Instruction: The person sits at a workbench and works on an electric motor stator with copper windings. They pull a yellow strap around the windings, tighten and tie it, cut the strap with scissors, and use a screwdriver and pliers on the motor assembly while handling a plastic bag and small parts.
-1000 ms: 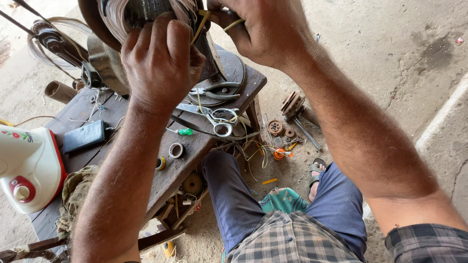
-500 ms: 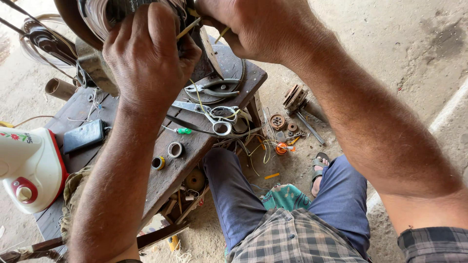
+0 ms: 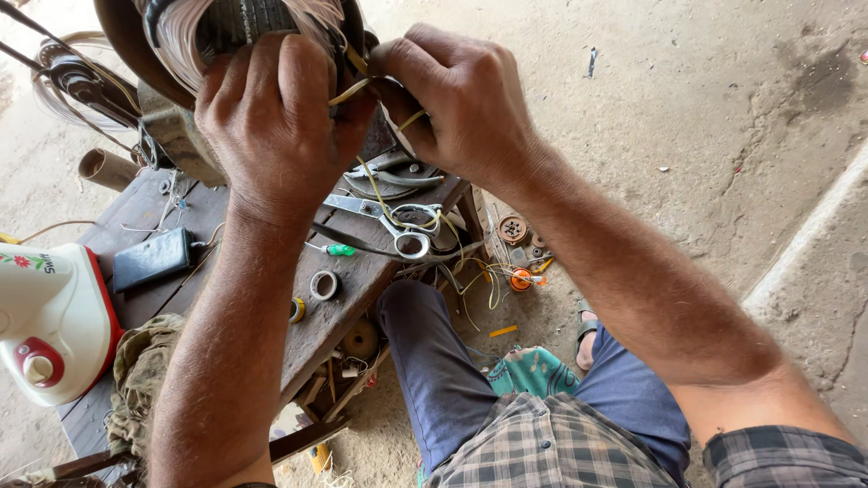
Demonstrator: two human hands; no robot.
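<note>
Motor winding (image 3: pixel 244 36) raised above your wooden surface (image 3: pixel 353 289), your left hand (image 3: pixel 271 126) clamped over its coils, your right hand (image 3: pixel 461 99) pinching a yellow sleeve (image 3: pixel 348 90), scissors (image 3: pixel 389 217) lying below.

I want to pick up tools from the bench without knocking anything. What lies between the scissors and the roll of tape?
In the head view, a small green-handled screwdriver lies on the wooden bench between the scissors and the roll of tape.

Scissors (image 3: pixel 398 221) lie on the wooden desk (image 3: pixel 348 303), near a tape roll (image 3: pixel 324 286) and a green screwdriver (image 3: pixel 339 249). A black wallet (image 3: pixel 152 258) lies further left. A white and red appliance (image 3: pixel 50 321) sits at the left edge.
</note>
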